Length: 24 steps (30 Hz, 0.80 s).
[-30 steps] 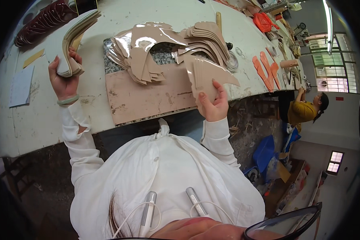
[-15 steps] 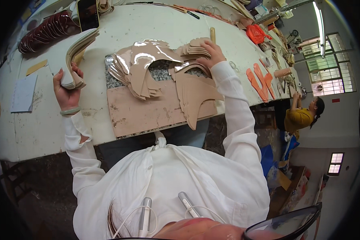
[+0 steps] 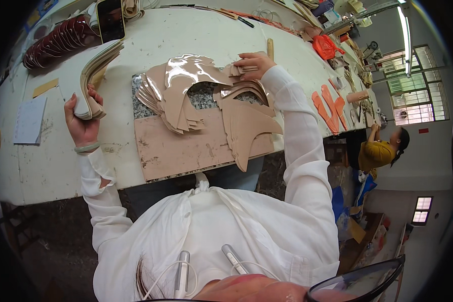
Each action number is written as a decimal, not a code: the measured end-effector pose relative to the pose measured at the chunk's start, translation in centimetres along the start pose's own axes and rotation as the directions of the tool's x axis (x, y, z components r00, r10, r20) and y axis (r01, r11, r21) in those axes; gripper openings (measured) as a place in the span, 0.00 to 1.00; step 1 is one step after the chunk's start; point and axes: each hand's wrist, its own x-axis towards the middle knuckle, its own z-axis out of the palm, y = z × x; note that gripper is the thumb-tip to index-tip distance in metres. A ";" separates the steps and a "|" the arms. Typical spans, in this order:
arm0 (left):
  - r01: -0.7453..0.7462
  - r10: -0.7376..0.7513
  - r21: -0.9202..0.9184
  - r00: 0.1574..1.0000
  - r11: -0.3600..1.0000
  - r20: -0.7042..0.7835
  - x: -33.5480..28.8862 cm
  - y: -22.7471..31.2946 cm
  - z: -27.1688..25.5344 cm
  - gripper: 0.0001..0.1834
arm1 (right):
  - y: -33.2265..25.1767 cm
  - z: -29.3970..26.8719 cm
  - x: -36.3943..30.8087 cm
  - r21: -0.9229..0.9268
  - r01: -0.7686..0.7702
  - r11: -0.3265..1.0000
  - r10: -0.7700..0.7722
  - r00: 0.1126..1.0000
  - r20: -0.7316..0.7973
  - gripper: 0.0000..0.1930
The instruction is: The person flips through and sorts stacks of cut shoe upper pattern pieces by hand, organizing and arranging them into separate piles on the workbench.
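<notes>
Gripping a curved stack of pale pieces [image 3: 87, 80] by its near end, the left hand [image 3: 83, 126] shows in the head view at the left of the white table [image 3: 50, 166]. Whether that stack's far end rests on the table, I cannot tell. The right hand [image 3: 256, 66] lies across a small layered pile [image 3: 230, 71], part-closed, with layers visible between fingers and thumb; whether it pinches them is unclear. Just left of that pile, a glossy fan of tan pieces [image 3: 175, 103] spreads over the speckled slab [image 3: 202, 93] and the pinkish board [image 3: 186, 153]. A 2-pointed tan piece [image 3: 246, 126] lies nearer the body, 1 tip reaching toward the board's near edge.

Lifting the pile carelessly could drag the fan sideways, since their edges appear to meet; slick surfaces might then slide apart. The right sleeve [image 3: 302, 126] passes close beside the 2-pointed piece and could snag it. Held only low down, the left stack could splay if the grip loosens.

The left palm faces up, thumb and fingers on opposite sides of the stack. The right arm reaches forward, back of the hand uppermost, fingers pointing left.
</notes>
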 end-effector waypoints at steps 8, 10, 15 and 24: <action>-0.023 0.023 0.049 1.000 0.999 -0.002 -0.2 0.1 0.0 0.30 | -1.2 -2.3 -2.3 0.432 -0.262 0.863 0.341 0.933 -0.116 0.19; -0.015 0.015 0.042 1.000 0.999 0.004 0.1 -0.1 0.3 0.30 | -0.3 -2.0 -3.3 0.390 -0.138 0.911 0.316 0.839 -0.442 0.18; -0.013 0.014 0.044 1.000 0.999 -0.022 -0.2 -0.3 0.6 0.30 | -4.9 -5.2 -4.1 0.207 -0.059 0.976 0.189 0.700 -0.689 0.17; -0.022 0.024 0.055 0.999 0.998 -0.046 -0.4 -0.3 0.8 0.30 | -19.9 0.4 0.4 -0.104 0.648 0.755 -0.509 0.479 -0.715 0.22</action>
